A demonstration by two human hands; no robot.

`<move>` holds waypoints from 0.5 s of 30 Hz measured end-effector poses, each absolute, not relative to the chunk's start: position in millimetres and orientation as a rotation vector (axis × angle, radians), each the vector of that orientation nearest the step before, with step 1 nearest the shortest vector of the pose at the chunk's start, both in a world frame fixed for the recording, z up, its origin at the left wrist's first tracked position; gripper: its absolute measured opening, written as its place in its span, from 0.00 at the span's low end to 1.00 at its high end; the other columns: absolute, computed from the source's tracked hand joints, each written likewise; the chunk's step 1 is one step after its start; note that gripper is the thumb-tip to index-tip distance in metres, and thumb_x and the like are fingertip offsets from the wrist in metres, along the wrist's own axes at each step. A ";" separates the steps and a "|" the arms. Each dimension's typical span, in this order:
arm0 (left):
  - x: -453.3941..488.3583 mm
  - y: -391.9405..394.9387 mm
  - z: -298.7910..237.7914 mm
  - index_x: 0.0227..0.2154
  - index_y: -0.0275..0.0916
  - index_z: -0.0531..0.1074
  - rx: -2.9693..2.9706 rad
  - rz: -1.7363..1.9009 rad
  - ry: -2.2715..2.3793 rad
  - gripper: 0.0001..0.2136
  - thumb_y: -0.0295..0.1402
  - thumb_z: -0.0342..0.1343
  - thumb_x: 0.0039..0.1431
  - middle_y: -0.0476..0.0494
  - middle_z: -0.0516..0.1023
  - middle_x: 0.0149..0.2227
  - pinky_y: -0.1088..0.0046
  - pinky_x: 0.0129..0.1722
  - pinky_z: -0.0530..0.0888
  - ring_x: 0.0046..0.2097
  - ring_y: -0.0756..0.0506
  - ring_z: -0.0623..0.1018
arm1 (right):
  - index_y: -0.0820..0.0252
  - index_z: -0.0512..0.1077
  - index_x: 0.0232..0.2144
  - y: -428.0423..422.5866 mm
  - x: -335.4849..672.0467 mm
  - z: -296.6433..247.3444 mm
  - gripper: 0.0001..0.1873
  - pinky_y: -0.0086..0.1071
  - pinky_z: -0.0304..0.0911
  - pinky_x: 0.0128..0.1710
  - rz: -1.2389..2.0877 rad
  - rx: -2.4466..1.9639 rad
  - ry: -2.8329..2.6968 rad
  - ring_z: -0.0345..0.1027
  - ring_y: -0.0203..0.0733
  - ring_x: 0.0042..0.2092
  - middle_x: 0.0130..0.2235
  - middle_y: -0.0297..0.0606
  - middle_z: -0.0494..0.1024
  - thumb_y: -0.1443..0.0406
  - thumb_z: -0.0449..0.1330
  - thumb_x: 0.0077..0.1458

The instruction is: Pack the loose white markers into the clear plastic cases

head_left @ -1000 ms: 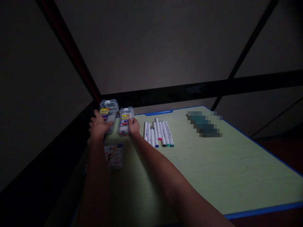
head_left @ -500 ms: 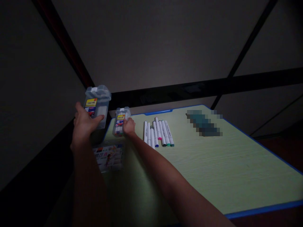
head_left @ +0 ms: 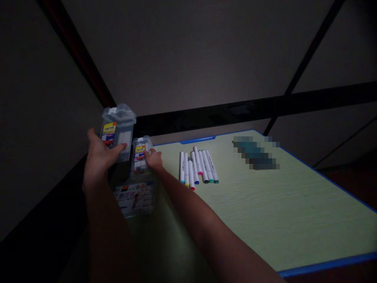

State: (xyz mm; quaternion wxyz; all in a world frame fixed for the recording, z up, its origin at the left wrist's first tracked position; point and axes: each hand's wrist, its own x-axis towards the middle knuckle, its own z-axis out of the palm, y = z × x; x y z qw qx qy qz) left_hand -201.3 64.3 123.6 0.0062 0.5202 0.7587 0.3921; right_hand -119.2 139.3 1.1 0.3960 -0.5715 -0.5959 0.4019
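Observation:
My left hand (head_left: 100, 159) grips a clear plastic marker case (head_left: 118, 127) with a yellow label, lifted off the pale green table (head_left: 265, 204) beyond its left edge. My right hand (head_left: 153, 159) is closed on a second, smaller clear case (head_left: 140, 155) full of markers, held above a third, larger clear case (head_left: 135, 196) with a printed label that lies on the table's left side. Several loose white markers (head_left: 197, 169) with coloured caps lie in a row to the right of my right hand.
A blurred dark green object (head_left: 255, 153) lies at the table's far right. The table has a blue rim (head_left: 326, 263) and stands against a dim wall with dark bars. The room is dark.
My left hand has lifted its case up and to the left, away from the other one. My right hand has shifted its case a little left, over the larger case.

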 end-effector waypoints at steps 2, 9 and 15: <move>-200.7 63.4 125.1 0.61 0.30 0.41 1.603 1.235 2.368 0.45 0.33 0.63 0.44 0.27 0.65 0.54 0.56 0.48 0.71 0.50 0.35 0.71 | 0.63 0.62 0.48 138.5 -122.4 1.8 0.23 0.45 0.62 0.47 1.028 -1.442 -1.516 0.66 0.51 0.49 0.49 0.53 0.66 0.54 0.47 0.57; -189.8 55.7 133.5 0.61 0.32 0.42 1.569 1.259 2.386 0.44 0.31 0.63 0.44 0.30 0.66 0.53 0.57 0.48 0.71 0.50 0.37 0.72 | 0.65 0.61 0.49 134.5 -133.7 4.6 0.25 0.45 0.63 0.46 1.060 -1.428 -1.528 0.65 0.54 0.50 0.49 0.56 0.67 0.53 0.50 0.56; -197.4 62.5 125.4 0.60 0.31 0.43 1.637 1.287 2.347 0.44 0.32 0.62 0.44 0.29 0.67 0.52 0.57 0.46 0.72 0.49 0.37 0.72 | 0.63 0.61 0.47 135.5 -136.5 3.4 0.23 0.44 0.62 0.47 1.066 -1.413 -1.526 0.66 0.52 0.49 0.48 0.54 0.68 0.53 0.50 0.55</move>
